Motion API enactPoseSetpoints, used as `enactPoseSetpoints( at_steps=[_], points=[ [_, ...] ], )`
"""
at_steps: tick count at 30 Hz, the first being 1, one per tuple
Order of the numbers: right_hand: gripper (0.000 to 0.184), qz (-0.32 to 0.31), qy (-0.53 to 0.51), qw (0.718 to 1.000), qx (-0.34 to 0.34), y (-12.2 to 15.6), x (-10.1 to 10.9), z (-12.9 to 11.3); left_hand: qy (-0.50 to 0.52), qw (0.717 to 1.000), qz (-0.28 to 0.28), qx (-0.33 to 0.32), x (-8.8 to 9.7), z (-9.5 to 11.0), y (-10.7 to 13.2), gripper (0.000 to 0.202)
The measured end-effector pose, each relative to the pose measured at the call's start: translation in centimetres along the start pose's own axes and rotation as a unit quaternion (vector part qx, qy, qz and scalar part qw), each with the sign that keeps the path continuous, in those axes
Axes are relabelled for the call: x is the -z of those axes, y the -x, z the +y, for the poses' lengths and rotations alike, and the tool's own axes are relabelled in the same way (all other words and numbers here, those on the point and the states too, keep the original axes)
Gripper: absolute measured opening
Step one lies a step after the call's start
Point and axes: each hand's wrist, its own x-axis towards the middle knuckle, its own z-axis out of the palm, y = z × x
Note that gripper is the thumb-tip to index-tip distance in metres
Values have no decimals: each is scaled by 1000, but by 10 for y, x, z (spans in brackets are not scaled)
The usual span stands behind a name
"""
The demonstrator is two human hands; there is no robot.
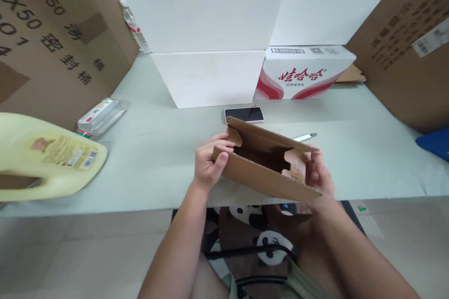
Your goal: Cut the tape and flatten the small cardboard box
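A small brown corrugated cardboard box (259, 168) is held open-side-up over the near edge of the pale table (157, 159). My left hand (208, 161) grips its left end, thumb on the near wall and fingers around the end flap. My right hand (317, 173) holds the right end, fingers curled against the folded end flap. Both hands are closed on the box. The inside of the box looks dark and bare.
A black phone (244, 114) lies just behind the box, a pen (304, 138) to its right. A yellow jug (45, 156) lies at left, a flattened clear bottle (100, 117) beside it. White boxes (210, 74), a red-and-white carton (301, 74) and large brown cartons (56, 37) line the back.
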Motion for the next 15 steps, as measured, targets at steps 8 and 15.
enactPoseSetpoints(
  at_steps=[8,15],
  points=[
    [22,62,5,998,-31,2,-4,-8,-24,995,62,71,-4,3,3,30],
    [37,62,24,998,-2,2,-3,-6,-57,994,-11,96,2,10,-2,24]
  ],
)
